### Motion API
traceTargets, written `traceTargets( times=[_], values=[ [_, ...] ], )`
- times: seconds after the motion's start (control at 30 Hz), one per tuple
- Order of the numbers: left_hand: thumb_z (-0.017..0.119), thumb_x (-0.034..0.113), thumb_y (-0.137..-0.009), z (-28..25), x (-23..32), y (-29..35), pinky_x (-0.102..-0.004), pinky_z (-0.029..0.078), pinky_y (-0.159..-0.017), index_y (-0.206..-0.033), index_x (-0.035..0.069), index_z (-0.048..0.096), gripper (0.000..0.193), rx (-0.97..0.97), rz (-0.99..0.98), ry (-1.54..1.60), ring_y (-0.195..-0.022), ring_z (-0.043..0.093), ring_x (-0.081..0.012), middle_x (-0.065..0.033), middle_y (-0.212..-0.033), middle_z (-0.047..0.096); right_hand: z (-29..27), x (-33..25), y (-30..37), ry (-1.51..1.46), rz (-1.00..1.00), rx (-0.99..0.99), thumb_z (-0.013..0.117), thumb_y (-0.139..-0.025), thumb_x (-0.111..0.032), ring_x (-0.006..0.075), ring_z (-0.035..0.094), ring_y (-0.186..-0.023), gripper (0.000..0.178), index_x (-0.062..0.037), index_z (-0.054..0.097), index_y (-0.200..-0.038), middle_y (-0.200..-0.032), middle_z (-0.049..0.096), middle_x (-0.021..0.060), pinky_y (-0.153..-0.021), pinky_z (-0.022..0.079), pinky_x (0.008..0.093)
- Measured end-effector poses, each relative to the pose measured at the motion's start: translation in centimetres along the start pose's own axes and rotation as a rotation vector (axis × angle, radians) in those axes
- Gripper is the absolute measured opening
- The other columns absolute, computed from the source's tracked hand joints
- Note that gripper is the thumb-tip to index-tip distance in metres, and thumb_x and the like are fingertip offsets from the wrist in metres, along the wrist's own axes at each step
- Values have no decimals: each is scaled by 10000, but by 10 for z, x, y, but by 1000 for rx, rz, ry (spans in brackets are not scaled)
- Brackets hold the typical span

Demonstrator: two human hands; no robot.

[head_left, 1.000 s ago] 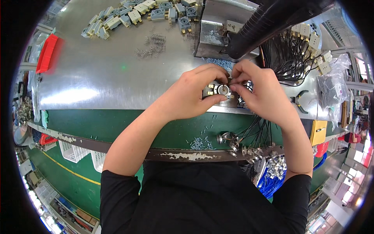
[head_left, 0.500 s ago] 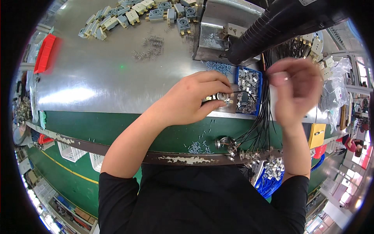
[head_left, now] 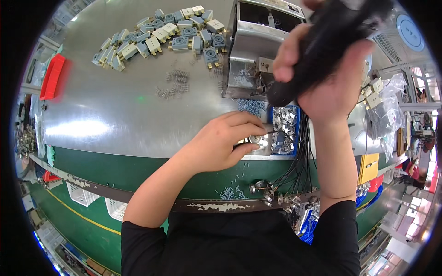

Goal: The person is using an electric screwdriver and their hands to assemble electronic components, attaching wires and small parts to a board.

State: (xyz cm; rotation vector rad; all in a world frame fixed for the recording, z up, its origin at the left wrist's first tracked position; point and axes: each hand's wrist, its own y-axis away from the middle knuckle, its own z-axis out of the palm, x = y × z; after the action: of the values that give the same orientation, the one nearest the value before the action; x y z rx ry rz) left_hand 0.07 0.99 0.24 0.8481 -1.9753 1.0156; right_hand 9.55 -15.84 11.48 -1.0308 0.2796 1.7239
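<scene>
Left hand: here it is, the left hand [head_left: 228, 141] low over the front of the table [head_left: 119, 122], thumb on one side and fingers on the other, pinching the small part.
Small part: the round metal-topped part [head_left: 254, 139] sits between those fingertips, near the table's front edge, half covered by the hand.
Right hand: up high, the right hand [head_left: 329, 89] has its fingers wrapped around the thick tool, slightly blurred.
Thick tool: the black cylindrical tool [head_left: 317, 55] slants down and left, its lower end near the screws in this view; whether it touches anything, I cannot tell.
Blue tray: just right of the small part, the blue tray [head_left: 298, 126] brims with little metal pieces.
Screws: bluish screws [head_left: 251, 106] lie heaped behind the left hand.
Springs: loose coils [head_left: 174, 85] lie farther back, left of the metal housing [head_left: 248, 55].
Blocks: grey and cream blocks [head_left: 161, 34] crowd the table's far side.
</scene>
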Motion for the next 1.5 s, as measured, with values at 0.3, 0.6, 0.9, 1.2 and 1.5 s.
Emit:
traceTargets(
  times=[0.3,0.6,0.9,1.2,1.5],
  values=[
    [782,58,-840,-2,-1,-1,-444,557,-924,-1136,30,717,304,2,-12,9,-1077,682,-363,-139,-1173,707,46,2,-22,549,-296,599,298,-1016,-797,203,547,-520,861,-15,453,-1343,-697,559,91,-521,490,342],
    [766,95,-861,-2,-3,-2,-441,554,-906,-1124,49,705,274,17,11,-4,-1041,670,-342,-92,-1159,696,-11,-1,-32,391,-281,76,366,-978,-822,249,619,-713,909,-16,434,-1391,-859,626,130,-659,524,384],
    [780,64,-839,-1,1,-1,-441,555,-923,-1141,46,717,309,4,-6,12,-1071,681,-354,-125,-1173,705,-9,-4,-29,617,-270,183,341,-869,-938,244,566,-621,1042,-17,459,-1342,-750,589,110,-613,482,377],
    [763,63,-843,-3,-1,3,-447,559,-929,-1141,31,732,301,19,-17,0,-1069,688,-368,-151,-1167,711,18,-19,14,721,-140,6,363,-872,-946,197,574,-631,1116,-14,411,-1484,-824,579,72,-604,478,354],
    [781,34,-831,2,-6,3,-440,566,-895,-1141,2,717,318,38,22,34,-1035,687,-376,-165,-1168,701,8,-7,48,481,-154,-104,451,-764,-1001,164,553,-584,1255,-25,327,-1543,-784,527,47,-559,485,345]
  ],
)
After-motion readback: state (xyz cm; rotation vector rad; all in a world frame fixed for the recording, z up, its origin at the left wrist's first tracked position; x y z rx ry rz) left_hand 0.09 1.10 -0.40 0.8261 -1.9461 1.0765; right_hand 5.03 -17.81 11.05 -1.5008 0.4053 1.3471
